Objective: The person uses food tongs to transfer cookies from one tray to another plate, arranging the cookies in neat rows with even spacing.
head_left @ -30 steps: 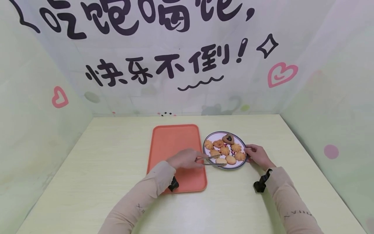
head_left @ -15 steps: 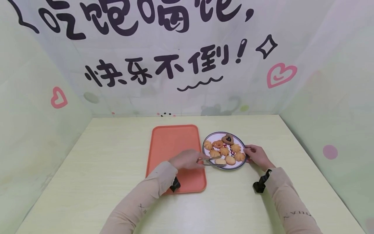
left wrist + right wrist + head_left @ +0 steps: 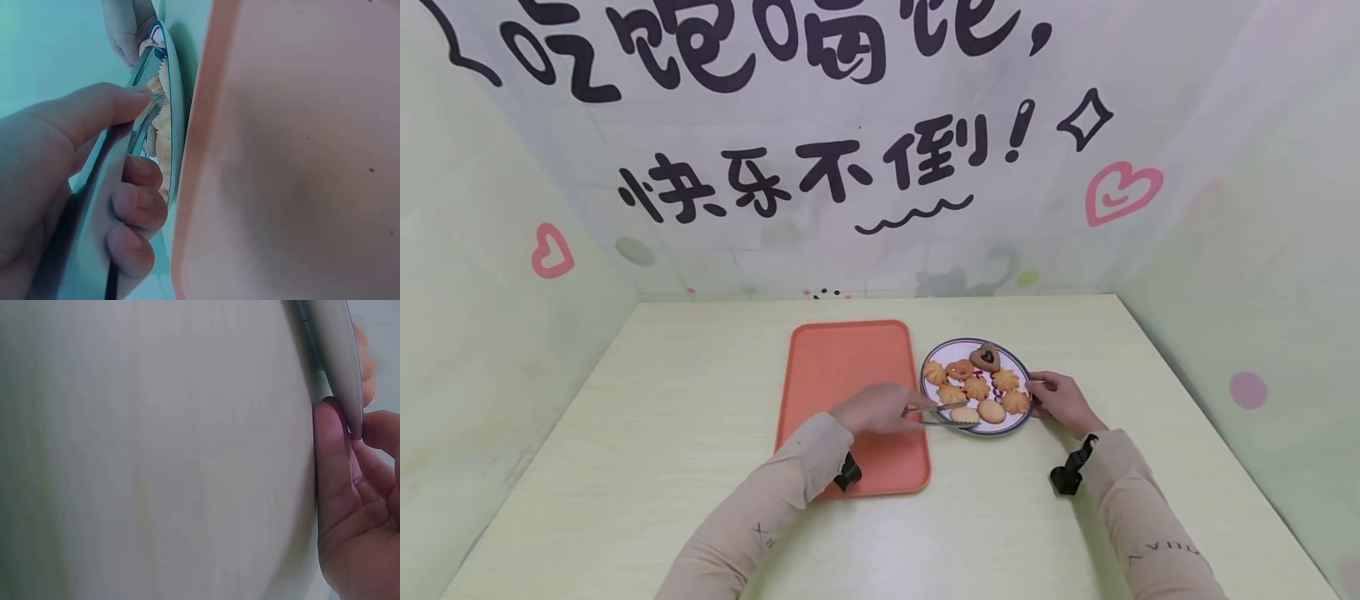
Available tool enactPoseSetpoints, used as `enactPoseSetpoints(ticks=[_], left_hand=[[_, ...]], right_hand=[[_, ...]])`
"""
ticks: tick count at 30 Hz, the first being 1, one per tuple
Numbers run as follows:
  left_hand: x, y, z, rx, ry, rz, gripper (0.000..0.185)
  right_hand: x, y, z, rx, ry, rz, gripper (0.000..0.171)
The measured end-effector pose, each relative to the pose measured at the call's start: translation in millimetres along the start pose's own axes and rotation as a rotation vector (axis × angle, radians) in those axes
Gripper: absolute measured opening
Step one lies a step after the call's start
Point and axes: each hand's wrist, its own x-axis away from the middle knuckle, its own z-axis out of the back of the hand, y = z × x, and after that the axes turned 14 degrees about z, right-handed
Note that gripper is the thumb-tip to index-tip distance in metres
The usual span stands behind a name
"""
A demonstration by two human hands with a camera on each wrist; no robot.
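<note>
My left hand (image 3: 880, 408) grips metal tongs (image 3: 951, 412), thumb on one arm and fingers curled round the other, as the left wrist view shows. The tongs' toothed tips lie around a pale oval cookie (image 3: 965, 415) at the plate's near edge. My right hand (image 3: 1060, 400) pinches the right rim of the round white plate (image 3: 938, 347) between thumb and fingers. In the right wrist view, fingers (image 3: 331, 450) reach beneath the plate (image 3: 337, 356). Several cookies lie on it: flower-shaped ones, a brown heart cookie (image 3: 985, 357), a pretzel-shaped one (image 3: 959, 370) and another oval one (image 3: 992, 411).
An orange rectangular tray (image 3: 842, 358) lies directly left of the plate, under my left forearm and hand. Both stand on a pale wooden table (image 3: 700, 392). Printed walls (image 3: 737, 258) enclose the table at the back and both sides.
Little differs. The tongs' tips have drawn slightly closer together around the oval cookie, and the left hand has shifted a touch. The right hand keeps its place on the rim.
</note>
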Motion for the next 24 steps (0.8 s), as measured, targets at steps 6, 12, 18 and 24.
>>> enactPoseSetpoints(ticks=[6,12,18,24], left_hand=[[-0.6,-1.5,-1.0,0.02,-0.017,0.026,0.042],[-0.3,-1.7,-1.2,0.052,-0.017,0.03,0.043],[4.1,-3.3,2.9,0.124,-0.032,0.055,0.044],[7.2,-5.4,5.5,0.14,-0.03,0.083,0.043]], right_hand=[[0.7,-0.7,0.3,0.013,-0.002,0.011,0.047],[0.4,0.1,-0.9,0.013,-0.007,0.001,0.046],[0.5,-0.4,-0.6,0.007,-0.004,-0.004,0.046],[0.3,-1.1,0.1,0.015,-0.002,0.0,0.046]])
